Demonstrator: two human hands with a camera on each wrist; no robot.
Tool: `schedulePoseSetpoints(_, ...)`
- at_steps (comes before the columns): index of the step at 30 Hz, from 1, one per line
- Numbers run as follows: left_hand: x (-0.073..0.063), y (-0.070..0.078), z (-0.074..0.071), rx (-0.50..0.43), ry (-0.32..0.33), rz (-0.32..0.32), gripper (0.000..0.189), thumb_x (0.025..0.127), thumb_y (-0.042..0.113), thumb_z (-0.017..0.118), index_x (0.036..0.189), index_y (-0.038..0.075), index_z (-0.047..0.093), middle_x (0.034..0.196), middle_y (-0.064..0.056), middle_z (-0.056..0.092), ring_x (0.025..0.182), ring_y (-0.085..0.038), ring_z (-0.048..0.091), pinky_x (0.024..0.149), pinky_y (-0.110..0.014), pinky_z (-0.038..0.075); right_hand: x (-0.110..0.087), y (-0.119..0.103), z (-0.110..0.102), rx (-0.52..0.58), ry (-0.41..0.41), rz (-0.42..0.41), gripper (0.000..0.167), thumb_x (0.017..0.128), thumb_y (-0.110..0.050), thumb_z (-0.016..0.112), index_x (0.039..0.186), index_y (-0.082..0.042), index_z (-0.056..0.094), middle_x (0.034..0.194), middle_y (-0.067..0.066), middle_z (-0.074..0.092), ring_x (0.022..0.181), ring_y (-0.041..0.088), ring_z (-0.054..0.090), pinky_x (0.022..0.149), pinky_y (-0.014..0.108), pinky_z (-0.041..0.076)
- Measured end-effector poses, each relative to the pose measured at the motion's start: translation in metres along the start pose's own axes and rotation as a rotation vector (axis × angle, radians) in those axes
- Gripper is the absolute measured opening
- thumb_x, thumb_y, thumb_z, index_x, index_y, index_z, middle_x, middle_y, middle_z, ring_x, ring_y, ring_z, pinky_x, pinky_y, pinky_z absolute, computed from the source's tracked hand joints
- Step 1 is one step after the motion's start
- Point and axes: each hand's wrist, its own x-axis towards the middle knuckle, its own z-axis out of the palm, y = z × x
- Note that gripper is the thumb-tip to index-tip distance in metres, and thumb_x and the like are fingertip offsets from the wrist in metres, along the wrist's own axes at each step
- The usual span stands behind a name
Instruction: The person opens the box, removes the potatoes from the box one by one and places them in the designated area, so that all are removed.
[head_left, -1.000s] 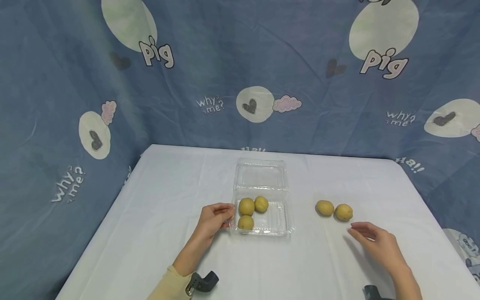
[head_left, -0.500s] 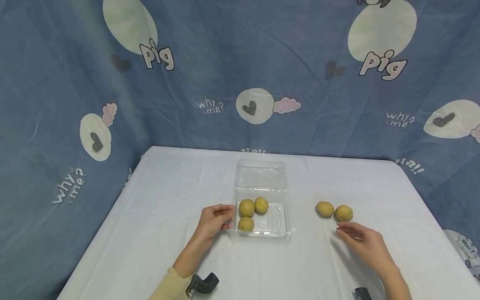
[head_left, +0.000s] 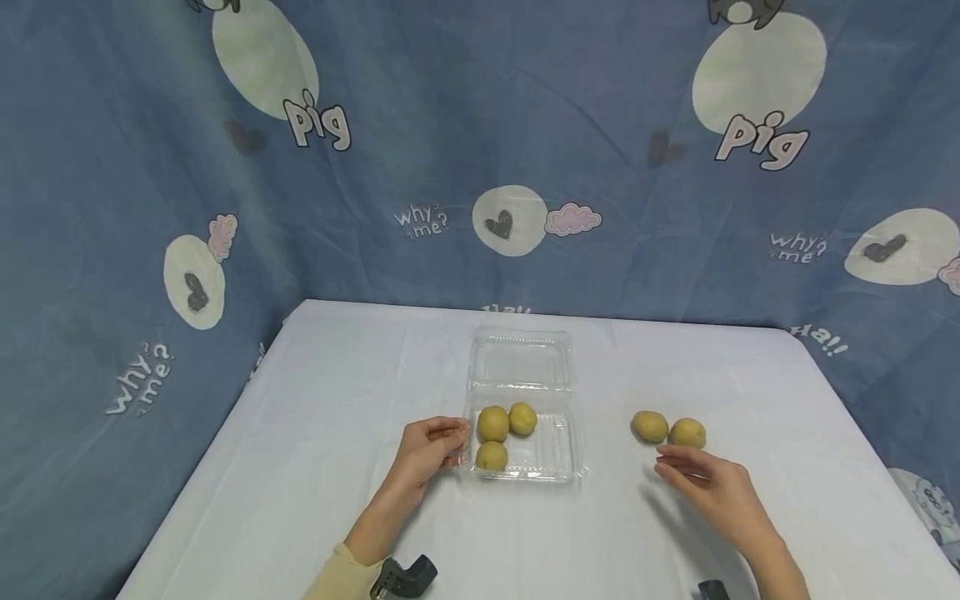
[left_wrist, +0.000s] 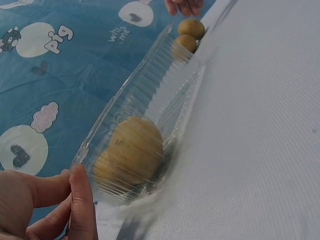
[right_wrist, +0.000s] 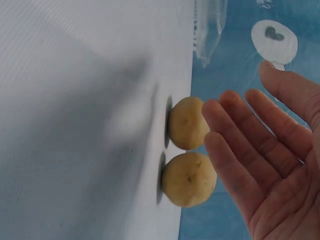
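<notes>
A clear plastic clamshell box (head_left: 558, 446) lies open mid-table, its lid (head_left: 522, 360) folded back. Inside are three potatoes (head_left: 492, 423), (head_left: 522, 418), (head_left: 491, 455). My left hand (head_left: 442, 437) pinches the box's left rim; in the left wrist view its thumb and fingers (left_wrist: 75, 195) grip the ribbed wall (left_wrist: 160, 85) beside a potato (left_wrist: 135, 147). Two loose potatoes (head_left: 649, 426), (head_left: 687, 432) sit on the cloth to the right. My right hand (head_left: 686, 471) hovers just in front of them, palm open and empty (right_wrist: 265, 150), fingertips close to both potatoes (right_wrist: 186, 122), (right_wrist: 189, 179).
A white cloth covers the table (head_left: 337, 400). A blue printed curtain (head_left: 450, 125) hangs close behind and along the left and right sides. A dark wrist mount (head_left: 405, 577) shows at the bottom edge.
My right hand has moved left and away from me, closing in on the two loose potatoes. The left hand has kept its hold on the box rim.
</notes>
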Motion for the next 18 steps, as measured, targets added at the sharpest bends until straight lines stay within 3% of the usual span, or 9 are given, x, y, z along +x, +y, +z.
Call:
schedulePoseSetpoints(8, 0.002, -0.001, 0.000, 0.003, -0.015, 0.005, 0.028, 0.091, 0.011, 0.071, 0.111, -0.006, 0.066, 0.094, -0.009, 0.065, 0.077, -0.013, 0.060, 0.061, -0.025, 0.056, 0.003, -0.006, 0.005, 0.023, 0.001, -0.051, 0.022, 0.088, -0.011, 0.075, 0.109, -0.004, 0.071, 0.096, -0.003, 0.073, 0.090, 0.004, 0.067, 0.077, 0.018, 0.054)
schedulePoseSetpoints(15, -0.017, 0.022, 0.002, 0.021, -0.019, 0.002, 0.024, 0.091, 0.005, 0.067, 0.110, -0.010, 0.064, 0.093, -0.011, 0.065, 0.076, -0.013, 0.060, 0.062, -0.026, 0.056, 0.011, -0.016, 0.011, 0.044, 0.022, -0.134, 0.023, 0.085, -0.006, 0.077, 0.107, -0.005, 0.071, 0.096, -0.002, 0.073, 0.089, 0.005, 0.067, 0.077, 0.018, 0.054)
schedulePoseSetpoints(18, -0.018, 0.022, 0.002, 0.007, -0.023, 0.011, 0.024, 0.091, 0.005, 0.068, 0.110, -0.011, 0.064, 0.093, -0.011, 0.066, 0.075, -0.013, 0.060, 0.061, -0.025, 0.056, 0.015, -0.019, 0.015, 0.057, 0.013, -0.151, 0.024, 0.085, -0.007, 0.077, 0.107, -0.007, 0.071, 0.097, 0.000, 0.073, 0.089, 0.006, 0.068, 0.077, 0.018, 0.054)
